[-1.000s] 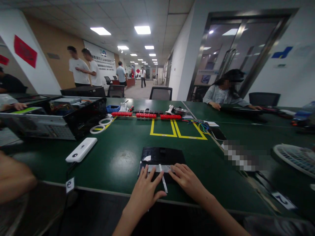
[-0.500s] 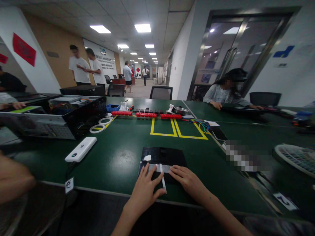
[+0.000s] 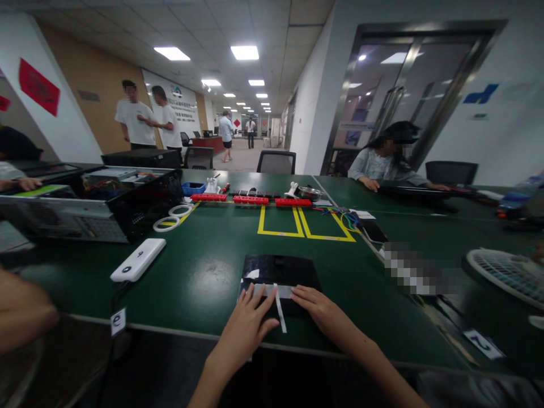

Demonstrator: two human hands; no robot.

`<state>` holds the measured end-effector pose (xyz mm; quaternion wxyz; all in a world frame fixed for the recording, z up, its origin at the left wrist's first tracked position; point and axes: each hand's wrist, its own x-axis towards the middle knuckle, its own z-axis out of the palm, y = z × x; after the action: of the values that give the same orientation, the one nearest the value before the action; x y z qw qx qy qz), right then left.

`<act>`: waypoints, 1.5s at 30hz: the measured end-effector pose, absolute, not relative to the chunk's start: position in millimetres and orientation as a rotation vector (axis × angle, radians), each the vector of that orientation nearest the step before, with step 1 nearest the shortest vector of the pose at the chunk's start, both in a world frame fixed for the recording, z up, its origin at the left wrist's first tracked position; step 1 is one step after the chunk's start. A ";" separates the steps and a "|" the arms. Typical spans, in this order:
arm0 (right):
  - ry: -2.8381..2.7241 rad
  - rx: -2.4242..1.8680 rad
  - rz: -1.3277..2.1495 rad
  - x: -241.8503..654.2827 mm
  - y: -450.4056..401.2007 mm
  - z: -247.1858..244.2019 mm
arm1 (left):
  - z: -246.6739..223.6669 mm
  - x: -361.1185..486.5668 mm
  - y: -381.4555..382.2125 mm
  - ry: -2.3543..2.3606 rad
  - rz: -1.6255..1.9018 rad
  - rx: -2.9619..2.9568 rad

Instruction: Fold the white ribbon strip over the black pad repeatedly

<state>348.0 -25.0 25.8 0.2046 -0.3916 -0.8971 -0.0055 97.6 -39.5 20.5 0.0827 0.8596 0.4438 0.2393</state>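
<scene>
A flat black item [image 3: 293, 269], with a grey band [image 3: 284, 291] across it, lies on the green table near its front edge. My left hand [image 3: 246, 320] rests on the left part of the band, fingers spread. On the right end of the band lie the fingertips of my right hand [image 3: 318, 309], its fingers stretched out. Between the hands a narrow white strip [image 3: 281, 317] runs from the band down toward the table edge. What is under my palms is hidden.
An opened computer case [image 3: 140, 204] stands at the left, beside white rings [image 3: 166, 224] and a white power bank [image 3: 138, 259]. Red racks [image 3: 250, 200] line the back, behind yellow tape frames [image 3: 280, 233]. At the right are a phone [image 3: 374, 231] and a fan [image 3: 505, 275]. Another person's arm [image 3: 25, 303] is at left.
My left hand's thumb has come off the lower end of the white strip and moved slightly left. My right hand has barely moved. The view has shifted slightly.
</scene>
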 end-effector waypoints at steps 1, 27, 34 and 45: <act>-2.481 -1.099 0.018 348.6 -25.4 28.2 | 23.5 92.2 -37.8 1.321 0.754 2.526; -2.790 -1.059 0.358 288.7 -1.5 53.9 | -5.6 26.0 -4.5 1.708 1.005 2.332; -2.678 -1.214 0.506 369.9 20.7 52.8 | -5.4 26.0 -5.4 1.717 0.992 2.331; -2.383 -1.562 0.450 492.5 42.6 31.9 | -4.7 27.9 -5.9 1.742 0.967 2.361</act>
<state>492.5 42.6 31.9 0.1278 -0.5371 -0.8193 0.1547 27.9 -5.9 -4.7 0.0261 0.7639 0.5638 0.3129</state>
